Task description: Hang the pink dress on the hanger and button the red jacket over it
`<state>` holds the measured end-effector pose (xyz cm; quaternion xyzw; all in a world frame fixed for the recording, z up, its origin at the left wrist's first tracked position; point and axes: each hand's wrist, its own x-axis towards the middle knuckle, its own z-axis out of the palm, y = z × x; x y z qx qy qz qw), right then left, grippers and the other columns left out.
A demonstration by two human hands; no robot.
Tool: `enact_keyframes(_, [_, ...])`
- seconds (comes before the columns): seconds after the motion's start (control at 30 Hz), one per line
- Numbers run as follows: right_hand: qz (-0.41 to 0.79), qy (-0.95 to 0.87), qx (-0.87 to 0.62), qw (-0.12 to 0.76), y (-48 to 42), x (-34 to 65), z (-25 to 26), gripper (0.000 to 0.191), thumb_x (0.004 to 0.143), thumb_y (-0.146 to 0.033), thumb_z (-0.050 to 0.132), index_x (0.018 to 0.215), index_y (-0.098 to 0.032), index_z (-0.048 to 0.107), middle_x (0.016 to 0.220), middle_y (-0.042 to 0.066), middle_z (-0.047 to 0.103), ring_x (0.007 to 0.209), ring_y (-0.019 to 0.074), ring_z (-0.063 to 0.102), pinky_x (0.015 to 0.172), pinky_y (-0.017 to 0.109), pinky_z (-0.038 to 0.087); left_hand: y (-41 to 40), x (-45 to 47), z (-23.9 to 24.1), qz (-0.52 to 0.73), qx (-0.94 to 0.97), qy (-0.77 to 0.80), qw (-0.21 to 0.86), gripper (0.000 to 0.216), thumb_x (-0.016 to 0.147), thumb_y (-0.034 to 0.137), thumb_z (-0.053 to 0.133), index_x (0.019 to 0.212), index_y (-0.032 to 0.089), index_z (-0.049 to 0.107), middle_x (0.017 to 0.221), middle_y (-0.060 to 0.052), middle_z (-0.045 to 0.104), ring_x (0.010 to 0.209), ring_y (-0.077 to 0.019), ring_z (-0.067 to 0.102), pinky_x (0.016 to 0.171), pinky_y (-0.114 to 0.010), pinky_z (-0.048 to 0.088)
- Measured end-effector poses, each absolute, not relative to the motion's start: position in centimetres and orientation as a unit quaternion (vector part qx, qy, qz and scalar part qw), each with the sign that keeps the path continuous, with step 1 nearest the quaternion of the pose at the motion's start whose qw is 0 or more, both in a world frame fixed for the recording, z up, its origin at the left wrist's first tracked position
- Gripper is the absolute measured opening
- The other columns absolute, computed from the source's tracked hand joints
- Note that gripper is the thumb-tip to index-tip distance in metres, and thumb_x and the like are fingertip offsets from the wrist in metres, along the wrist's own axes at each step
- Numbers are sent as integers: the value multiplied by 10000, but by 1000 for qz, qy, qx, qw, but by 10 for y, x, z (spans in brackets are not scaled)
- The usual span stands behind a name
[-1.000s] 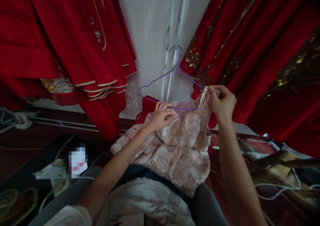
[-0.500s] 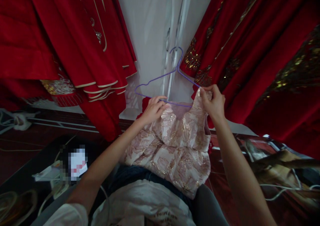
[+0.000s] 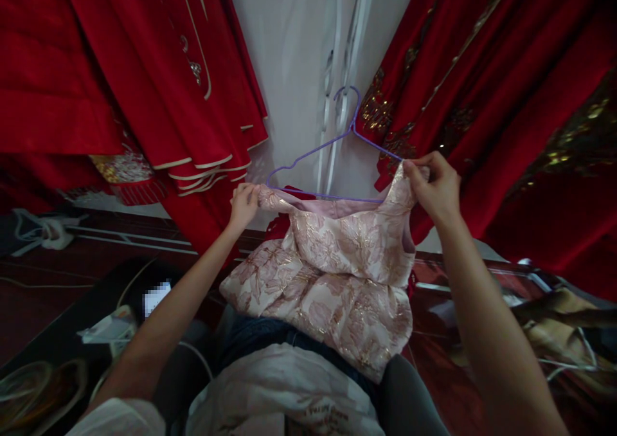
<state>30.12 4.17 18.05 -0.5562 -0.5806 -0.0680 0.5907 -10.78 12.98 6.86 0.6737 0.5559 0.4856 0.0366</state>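
A pale pink sleeveless dress point(image 3: 337, 249) with a shiny gold floral pattern is spread in front of me, its lower part lying over my lap. My right hand point(image 3: 436, 185) pinches its right shoulder strap, where the end of a purple hanger point(image 3: 318, 146) goes into the strap. At the other side, my left hand point(image 3: 245, 203) grips the left strap and draws it outward. The hanger's left end sits just beside that strap; whether it is inside cannot be made out. Its hook stands up, pointing away from me, against the pale surface behind.
Red garments with gold and silver trim point(image 3: 193, 114) hang on the left, and more red sequinned garments point(image 3: 463, 101) on the right. A dark table point(image 3: 53, 314) at lower left carries papers and small items. Bags point(image 3: 563, 320) lie on the floor at lower right.
My left hand has moved left from the neckline to the left strap, pulling the neckline wide. My right hand has shifted slightly right with the hanger and right strap.
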Motion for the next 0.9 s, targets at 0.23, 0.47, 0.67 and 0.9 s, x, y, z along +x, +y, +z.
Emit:
enact_keyframes(0.23, [-78,-583,-561,582,37,300,183,145,807,-373,664,783,-232,640,746,-23,631,709,154,577,736,292,457,142,-88,110,521,709,472,53,408,954,451,376,957,183,683,974,-73,665,961,-198,580,907,-322,443])
enact_keyframes(0.47, [2,-557,-542,629,45,296,171,158,764,-379,684,748,-236,619,751,-15,631,738,173,569,749,326,474,150,-46,178,452,810,354,120,495,881,571,487,928,135,716,823,-37,704,830,-191,628,736,-262,457])
enact_keyframes(0.67, [1,-579,-521,627,58,305,166,138,784,-342,660,734,-226,603,708,-34,599,670,133,551,673,278,465,168,-75,153,485,712,394,321,648,914,663,299,1012,153,686,800,-87,699,772,-181,655,693,-307,511])
enact_keyframes(0.9, [2,-597,-499,629,61,307,164,145,785,-346,663,748,-215,615,699,-43,594,639,121,532,654,267,447,167,-78,36,272,767,440,380,344,668,369,695,922,137,677,868,-108,717,809,-230,677,771,-370,545])
